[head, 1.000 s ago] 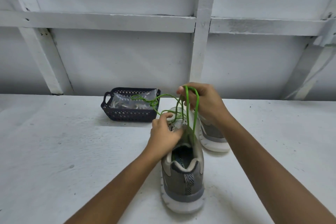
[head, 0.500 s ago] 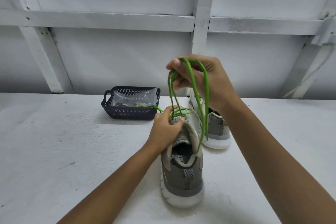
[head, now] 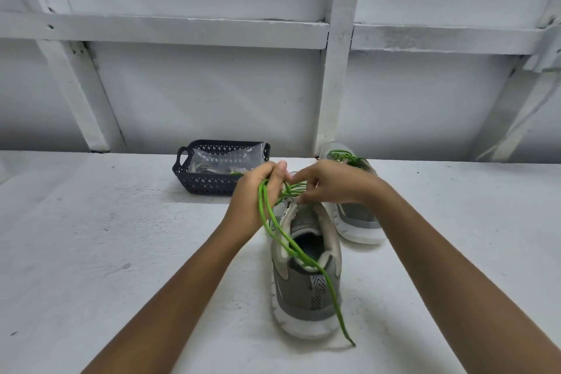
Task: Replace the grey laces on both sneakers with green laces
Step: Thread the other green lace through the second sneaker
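Observation:
A grey sneaker (head: 306,288) stands heel toward me in the middle of the white table. A green lace (head: 299,252) is threaded at its front, and its long strands trail back over the collar to the table behind the heel. My left hand (head: 258,197) grips those strands just above the sneaker's tongue. My right hand (head: 331,182) pinches the green lace at the eyelets, close against the left hand. A second grey sneaker (head: 355,218) with green lacing stands behind my right wrist.
A dark perforated basket (head: 194,179) holding a clear plastic bag sits at the back of the table, left of the sneakers. A white framed wall (head: 334,85) rises right behind the table.
My right hand has come down from its raised position to the eyelets. The long lace strands have passed to my left hand and now trail over the heel.

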`<act>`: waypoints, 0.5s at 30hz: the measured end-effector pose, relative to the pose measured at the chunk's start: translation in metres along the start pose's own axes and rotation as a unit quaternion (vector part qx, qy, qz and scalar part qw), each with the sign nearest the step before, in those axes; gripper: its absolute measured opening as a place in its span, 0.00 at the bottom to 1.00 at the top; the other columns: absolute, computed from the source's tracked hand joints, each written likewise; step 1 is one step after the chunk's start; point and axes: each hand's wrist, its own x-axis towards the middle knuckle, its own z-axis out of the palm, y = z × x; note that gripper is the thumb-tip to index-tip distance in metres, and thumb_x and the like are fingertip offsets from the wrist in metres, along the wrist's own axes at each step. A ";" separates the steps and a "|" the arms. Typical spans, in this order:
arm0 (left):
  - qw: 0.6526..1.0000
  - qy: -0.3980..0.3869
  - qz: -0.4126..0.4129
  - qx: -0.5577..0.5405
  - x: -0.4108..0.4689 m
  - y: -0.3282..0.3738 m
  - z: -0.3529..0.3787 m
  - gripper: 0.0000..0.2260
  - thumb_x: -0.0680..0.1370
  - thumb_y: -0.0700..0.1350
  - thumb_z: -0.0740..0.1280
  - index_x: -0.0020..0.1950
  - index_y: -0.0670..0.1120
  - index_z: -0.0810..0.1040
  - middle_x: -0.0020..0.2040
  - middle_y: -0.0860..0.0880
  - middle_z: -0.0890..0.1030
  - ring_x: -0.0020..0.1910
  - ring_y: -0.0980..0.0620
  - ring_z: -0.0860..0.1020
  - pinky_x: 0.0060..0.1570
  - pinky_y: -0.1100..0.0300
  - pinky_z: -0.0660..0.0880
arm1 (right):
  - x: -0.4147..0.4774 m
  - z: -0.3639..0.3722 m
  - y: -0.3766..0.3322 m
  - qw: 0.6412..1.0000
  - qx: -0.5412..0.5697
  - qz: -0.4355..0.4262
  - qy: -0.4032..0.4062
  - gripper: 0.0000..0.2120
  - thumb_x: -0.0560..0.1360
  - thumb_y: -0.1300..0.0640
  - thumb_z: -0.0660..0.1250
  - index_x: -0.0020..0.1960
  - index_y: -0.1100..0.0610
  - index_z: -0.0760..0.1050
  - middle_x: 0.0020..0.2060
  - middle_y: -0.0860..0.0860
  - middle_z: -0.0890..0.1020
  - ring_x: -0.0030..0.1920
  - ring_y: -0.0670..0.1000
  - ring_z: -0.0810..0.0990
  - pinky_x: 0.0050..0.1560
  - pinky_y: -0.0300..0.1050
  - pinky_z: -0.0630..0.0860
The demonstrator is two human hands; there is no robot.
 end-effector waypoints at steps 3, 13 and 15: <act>1.000 0.009 0.019 -0.004 -0.003 -0.001 0.007 0.14 0.81 0.48 0.59 0.36 0.52 0.75 0.28 0.59 0.76 0.32 0.63 0.74 0.39 0.64 0.73 | 0.007 0.010 -0.006 0.999 0.005 -0.001 0.037 0.13 0.75 0.52 0.69 0.32 0.46 0.75 0.24 0.45 0.67 0.27 0.43 0.64 0.28 0.34 0.60; 0.994 -0.006 -0.112 -0.010 -0.019 -0.035 0.037 0.23 0.63 0.56 0.70 0.54 0.51 0.68 0.47 0.55 0.73 0.51 0.52 0.76 0.53 0.57 0.74 | 0.009 0.011 0.006 0.963 0.193 -0.041 0.185 0.10 0.76 0.56 0.67 0.46 0.62 0.82 0.30 0.51 0.79 0.32 0.46 0.72 0.37 0.42 0.69; 0.992 -0.028 -0.126 0.011 -0.016 -0.038 0.036 0.22 0.66 0.57 0.72 0.54 0.52 0.69 0.46 0.56 0.73 0.51 0.52 0.75 0.51 0.60 0.71 | 0.007 0.004 0.003 0.944 0.245 -0.059 0.212 0.11 0.76 0.55 0.67 0.46 0.63 0.82 0.33 0.57 0.81 0.34 0.46 0.73 0.38 0.41 0.69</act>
